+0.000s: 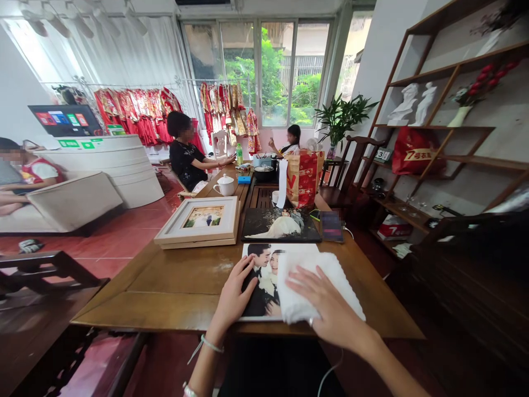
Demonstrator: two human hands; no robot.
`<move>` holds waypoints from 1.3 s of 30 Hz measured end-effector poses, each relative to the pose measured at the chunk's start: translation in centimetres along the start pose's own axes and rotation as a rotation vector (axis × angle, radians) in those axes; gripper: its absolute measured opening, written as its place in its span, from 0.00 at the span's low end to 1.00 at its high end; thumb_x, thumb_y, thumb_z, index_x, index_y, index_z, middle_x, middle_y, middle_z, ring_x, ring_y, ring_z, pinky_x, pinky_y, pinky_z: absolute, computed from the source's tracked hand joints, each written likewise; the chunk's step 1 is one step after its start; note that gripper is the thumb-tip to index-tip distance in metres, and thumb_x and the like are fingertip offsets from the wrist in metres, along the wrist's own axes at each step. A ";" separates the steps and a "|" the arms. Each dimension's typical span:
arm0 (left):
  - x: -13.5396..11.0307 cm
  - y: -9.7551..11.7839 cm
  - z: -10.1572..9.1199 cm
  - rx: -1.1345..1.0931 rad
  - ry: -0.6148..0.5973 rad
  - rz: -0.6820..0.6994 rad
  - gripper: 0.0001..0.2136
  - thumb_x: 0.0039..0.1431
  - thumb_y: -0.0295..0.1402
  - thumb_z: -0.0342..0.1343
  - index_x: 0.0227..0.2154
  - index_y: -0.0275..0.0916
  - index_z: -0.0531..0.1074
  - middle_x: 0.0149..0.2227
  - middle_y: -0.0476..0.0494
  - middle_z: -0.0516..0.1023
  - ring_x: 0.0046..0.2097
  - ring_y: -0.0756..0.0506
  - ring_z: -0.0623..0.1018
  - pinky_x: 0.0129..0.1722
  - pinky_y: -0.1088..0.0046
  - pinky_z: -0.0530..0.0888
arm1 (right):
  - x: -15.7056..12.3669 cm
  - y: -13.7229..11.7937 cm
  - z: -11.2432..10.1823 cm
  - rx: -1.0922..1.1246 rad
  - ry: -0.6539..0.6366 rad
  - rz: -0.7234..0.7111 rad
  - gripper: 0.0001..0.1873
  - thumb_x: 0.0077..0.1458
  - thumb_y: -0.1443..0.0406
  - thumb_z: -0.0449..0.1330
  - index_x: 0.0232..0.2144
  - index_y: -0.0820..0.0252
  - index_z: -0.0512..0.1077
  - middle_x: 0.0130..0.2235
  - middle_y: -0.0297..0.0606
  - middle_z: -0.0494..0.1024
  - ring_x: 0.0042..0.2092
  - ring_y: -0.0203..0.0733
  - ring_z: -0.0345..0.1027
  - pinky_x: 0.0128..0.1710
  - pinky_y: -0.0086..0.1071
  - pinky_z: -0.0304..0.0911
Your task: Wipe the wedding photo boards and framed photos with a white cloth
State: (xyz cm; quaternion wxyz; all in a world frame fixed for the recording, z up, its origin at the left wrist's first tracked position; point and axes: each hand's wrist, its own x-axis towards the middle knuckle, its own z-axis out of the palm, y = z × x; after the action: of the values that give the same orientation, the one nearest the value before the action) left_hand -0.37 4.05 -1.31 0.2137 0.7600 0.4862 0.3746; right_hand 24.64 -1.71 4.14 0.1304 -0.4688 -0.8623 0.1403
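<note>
A wedding photo panel lies flat on the near edge of the wooden table, showing a couple in dark and white clothes. My left hand rests on its left side, fingers spread. Over the panel's right part lies a white towel, its right edge reaching past the panel onto the table. My right hand is flat on the towel with the fingers stretched out. Beneath the towel, that part of the picture is hidden. Just behind lies a second, dark photo panel with a white gown on it.
Stacked picture frames sit to the left. A phone, a paper bag, a lidded white cup and a black pot stand farther back on the table. Two people sit at the far end; another sits at left.
</note>
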 end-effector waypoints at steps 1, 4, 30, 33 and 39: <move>0.0 0.1 0.0 0.001 -0.001 0.000 0.20 0.62 0.34 0.48 0.57 0.45 0.64 0.63 0.45 0.62 0.65 0.42 0.58 0.64 0.58 0.56 | -1.1 -1.1 0.2 0.017 -0.027 -0.033 0.49 0.29 0.73 0.48 0.61 0.52 0.58 0.64 0.33 0.57 0.67 0.44 0.38 0.64 0.51 0.24; 0.0 0.2 -0.1 -0.001 -0.006 0.002 0.20 0.62 0.34 0.48 0.58 0.44 0.63 0.63 0.44 0.61 0.65 0.43 0.58 0.64 0.58 0.55 | -3.0 -2.8 0.4 0.068 -0.097 -0.093 0.51 0.28 0.73 0.49 0.61 0.50 0.57 0.65 0.31 0.56 0.67 0.44 0.38 0.65 0.50 0.25; 0.5 -0.1 -0.1 -0.081 0.013 0.016 0.20 0.61 0.32 0.50 0.56 0.42 0.66 0.62 0.41 0.63 0.65 0.42 0.58 0.64 0.56 0.55 | 5.4 6.9 0.7 0.055 0.235 0.052 0.36 0.43 0.74 0.53 0.57 0.57 0.63 0.62 0.43 0.62 0.65 0.48 0.47 0.63 0.52 0.38; 0.4 -0.2 0.0 -0.077 0.010 0.016 0.20 0.61 0.32 0.50 0.56 0.41 0.66 0.62 0.41 0.63 0.65 0.42 0.58 0.64 0.55 0.55 | 4.7 5.9 0.5 0.049 0.205 0.019 0.38 0.41 0.74 0.53 0.58 0.54 0.63 0.62 0.41 0.61 0.65 0.48 0.45 0.63 0.54 0.37; 0.3 -0.3 0.2 -0.089 0.031 0.024 0.20 0.61 0.32 0.50 0.56 0.43 0.65 0.62 0.41 0.63 0.65 0.42 0.58 0.64 0.55 0.55 | 0.3 1.4 0.5 0.035 0.069 -0.066 0.50 0.30 0.75 0.50 0.61 0.48 0.57 0.65 0.33 0.54 0.67 0.45 0.37 0.65 0.52 0.32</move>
State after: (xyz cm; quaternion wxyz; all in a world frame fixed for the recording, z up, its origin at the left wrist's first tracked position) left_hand -0.29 4.40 -1.53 0.2354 0.7496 0.4632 0.4100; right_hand 25.38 -0.78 3.14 0.1728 -0.4425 -0.8696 0.1350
